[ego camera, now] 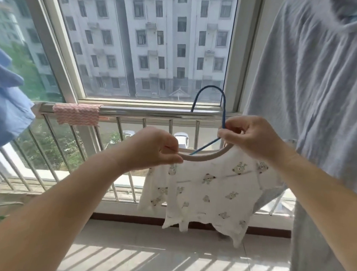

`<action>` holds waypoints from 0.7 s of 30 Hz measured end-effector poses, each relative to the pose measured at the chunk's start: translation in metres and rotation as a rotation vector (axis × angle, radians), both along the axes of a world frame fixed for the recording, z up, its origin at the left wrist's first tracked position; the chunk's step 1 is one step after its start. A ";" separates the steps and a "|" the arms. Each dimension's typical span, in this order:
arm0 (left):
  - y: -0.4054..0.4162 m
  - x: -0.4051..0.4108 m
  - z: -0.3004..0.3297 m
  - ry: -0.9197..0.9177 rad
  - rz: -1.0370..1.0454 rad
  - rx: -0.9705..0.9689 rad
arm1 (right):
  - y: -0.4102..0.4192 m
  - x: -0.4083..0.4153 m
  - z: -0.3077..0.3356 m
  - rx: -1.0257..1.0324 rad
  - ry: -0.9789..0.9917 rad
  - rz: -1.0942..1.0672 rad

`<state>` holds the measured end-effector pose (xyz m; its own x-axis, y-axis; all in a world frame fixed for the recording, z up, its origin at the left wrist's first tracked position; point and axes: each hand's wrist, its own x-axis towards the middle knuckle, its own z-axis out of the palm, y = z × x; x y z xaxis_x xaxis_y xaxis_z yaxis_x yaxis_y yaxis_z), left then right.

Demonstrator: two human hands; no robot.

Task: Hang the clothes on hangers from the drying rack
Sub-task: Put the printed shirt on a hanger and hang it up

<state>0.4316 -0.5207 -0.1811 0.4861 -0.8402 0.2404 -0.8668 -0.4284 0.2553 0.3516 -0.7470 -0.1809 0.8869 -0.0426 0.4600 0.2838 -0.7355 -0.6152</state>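
A small white shirt [210, 190] printed with little bears hangs in front of me at chest height. Its beige neckband [205, 157] is stretched open. My left hand [152, 148] pinches the left side of the neckband. My right hand [253, 138] grips the neck of a blue wire hanger [213, 91], together with the right side of the collar. The hanger's hook points up, and one blue arm of it slants down into the neck opening.
A steel railing [154, 112] runs below the window, with a pink patterned cloth [77, 113] draped over it. A large grey garment [311, 79] hangs at the right and a blue garment [7, 107] at the left. Below is a tiled floor [147, 257].
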 end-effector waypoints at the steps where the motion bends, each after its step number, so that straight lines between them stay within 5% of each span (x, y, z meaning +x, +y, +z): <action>1: -0.003 -0.001 0.000 -0.013 -0.003 -0.017 | -0.001 0.000 -0.002 0.013 -0.014 -0.012; 6: -0.017 -0.007 -0.002 0.003 -0.049 -0.071 | -0.004 0.003 -0.010 0.140 -0.016 0.007; 12: -0.013 -0.008 0.002 0.424 -0.077 -0.486 | -0.005 0.005 -0.012 0.301 -0.092 -0.005; 18: 0.001 0.006 0.007 0.002 0.202 -0.292 | -0.003 0.008 -0.006 0.409 -0.150 -0.046; 21: 0.007 0.007 0.010 -0.041 0.241 -0.246 | 0.003 0.010 -0.004 0.450 -0.169 -0.046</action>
